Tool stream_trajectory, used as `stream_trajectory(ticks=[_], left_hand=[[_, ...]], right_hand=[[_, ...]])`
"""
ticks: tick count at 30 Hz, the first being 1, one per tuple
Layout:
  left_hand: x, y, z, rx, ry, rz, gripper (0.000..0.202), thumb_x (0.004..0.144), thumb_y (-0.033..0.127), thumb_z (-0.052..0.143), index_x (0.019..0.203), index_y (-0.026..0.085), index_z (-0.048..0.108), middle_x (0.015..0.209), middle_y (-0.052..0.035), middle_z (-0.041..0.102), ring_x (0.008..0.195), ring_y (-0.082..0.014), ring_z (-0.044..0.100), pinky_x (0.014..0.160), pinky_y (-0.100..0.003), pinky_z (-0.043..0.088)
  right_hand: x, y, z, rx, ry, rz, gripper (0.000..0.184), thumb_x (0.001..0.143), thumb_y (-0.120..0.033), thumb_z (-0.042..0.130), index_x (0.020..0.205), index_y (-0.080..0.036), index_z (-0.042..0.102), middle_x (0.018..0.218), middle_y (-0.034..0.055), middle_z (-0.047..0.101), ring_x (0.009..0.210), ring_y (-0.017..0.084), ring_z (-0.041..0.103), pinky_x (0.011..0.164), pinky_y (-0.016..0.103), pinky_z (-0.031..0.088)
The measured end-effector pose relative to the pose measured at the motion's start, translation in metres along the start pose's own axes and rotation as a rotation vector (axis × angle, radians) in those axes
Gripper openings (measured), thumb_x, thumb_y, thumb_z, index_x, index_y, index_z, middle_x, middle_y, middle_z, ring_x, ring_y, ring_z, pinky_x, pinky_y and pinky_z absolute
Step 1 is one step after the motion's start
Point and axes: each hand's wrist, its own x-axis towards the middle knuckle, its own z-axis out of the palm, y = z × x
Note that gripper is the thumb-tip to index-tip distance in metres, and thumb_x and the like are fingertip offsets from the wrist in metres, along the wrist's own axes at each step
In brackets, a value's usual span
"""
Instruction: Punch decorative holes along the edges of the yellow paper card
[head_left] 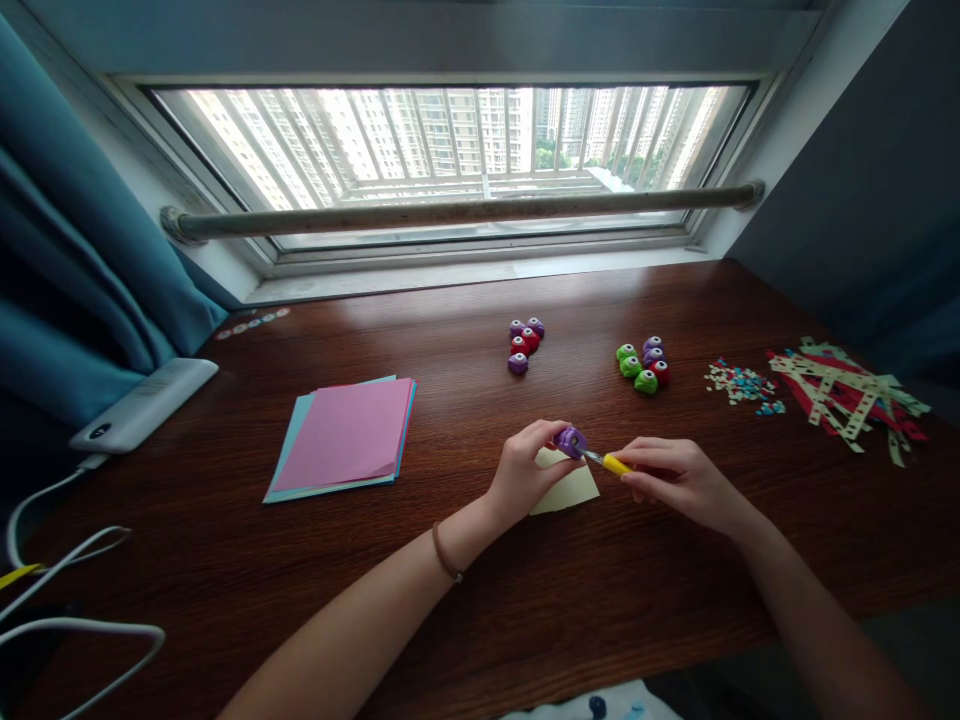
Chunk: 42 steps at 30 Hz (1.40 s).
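In my left hand [525,465] is a small purple paper punch [571,442], pinched between thumb and fingers above a pale yellow sheet of paper [566,492]. My right hand [679,480] grips a yellow-handled tool [616,464] with a slim metal end. That metal end meets the near right side of the punch; whether it is a blade or a screwdriver I cannot tell. Farther back stand purple and red paper punches [527,338] in one group. To their right is another group of green, purple and red punches [646,380].
At the left lies a stack of coloured paper [346,440], with a white power bank [146,405] and white cables [90,628] beyond it. Confetti [739,382] and punched paper strips [847,390] lie at the right. A metal rail [465,212] crosses the window behind the table.
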Motion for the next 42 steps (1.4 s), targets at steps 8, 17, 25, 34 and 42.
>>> stream_trajectory(ticks=[8,17,25,34,42], left_hand=[[-0.002,0.001,0.000,0.066,0.053,-0.055,0.031,0.070,0.026,0.073,0.096,0.018,0.058,0.085,-0.0021,0.061,0.075,-0.0152,0.056,0.071,-0.028,0.047],[0.000,0.001,0.000,0.063,0.037,-0.040,0.029,0.073,0.023,0.070,0.099,0.019,0.057,0.090,-0.0023,0.061,0.080,-0.0152,0.056,0.072,-0.028,0.047],[0.000,0.001,0.000,0.057,0.033,0.010,0.037,0.075,0.018,0.064,0.111,0.022,0.054,0.103,-0.0051,0.055,0.093,-0.0170,0.055,0.081,-0.029,0.047],[0.000,0.001,0.001,0.040,0.015,0.032,0.041,0.076,0.009,0.055,0.114,0.021,0.049,0.113,-0.0066,0.056,0.106,-0.0189,0.052,0.091,-0.033,0.044],[-0.005,-0.001,0.003,0.044,-0.027,0.040,0.048,0.078,0.014,0.059,0.122,0.022,0.041,0.119,-0.0077,0.057,0.102,-0.0182,0.056,0.090,-0.033,0.045]], right_hand=[[-0.002,0.003,0.004,-0.035,0.276,-0.009,0.019,0.084,-0.027,0.058,0.102,-0.021,0.063,0.091,0.0042,0.058,0.063,0.011,0.056,0.052,0.021,0.048],[-0.002,0.025,-0.006,-0.272,0.435,0.116,0.021,0.083,-0.034,0.058,0.099,-0.020,0.061,0.089,0.0039,0.062,0.070,0.017,0.060,0.063,0.028,0.050],[-0.010,0.055,-0.023,-0.852,0.518,0.439,0.021,0.081,-0.035,0.056,0.094,-0.022,0.065,0.093,0.0031,0.063,0.075,0.022,0.060,0.061,0.031,0.043],[-0.028,0.060,-0.052,-0.899,0.501,0.920,0.030,0.077,-0.042,0.052,0.096,-0.023,0.065,0.084,0.0106,0.064,0.069,0.030,0.059,0.045,0.031,0.033],[-0.027,0.055,-0.052,-0.844,0.734,0.644,0.040,0.073,-0.040,0.058,0.103,-0.013,0.061,0.101,0.0185,0.058,0.091,0.036,0.055,0.073,0.045,0.045]])
